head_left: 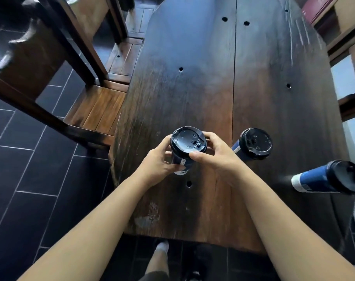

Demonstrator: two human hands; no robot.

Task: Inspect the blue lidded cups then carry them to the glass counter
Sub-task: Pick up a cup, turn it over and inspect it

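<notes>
Three blue paper cups with black lids are over a long dark wooden table (203, 88). I hold the nearest cup (187, 144) above the table's near end. My left hand (158, 162) grips its blue body from the left. My right hand (215, 154) curls round the lid's rim from the right, thumb on the front edge. A second cup (253, 144) stands to the right on the table. The third cup (326, 178) stands at the table's right edge. The glass counter is not in view.
Dark wooden chairs (95, 110) stand along the table's left side over a dark tiled floor (20, 169). Shelving (342, 37) lines the right. My legs and feet (162, 258) show below the table's near edge.
</notes>
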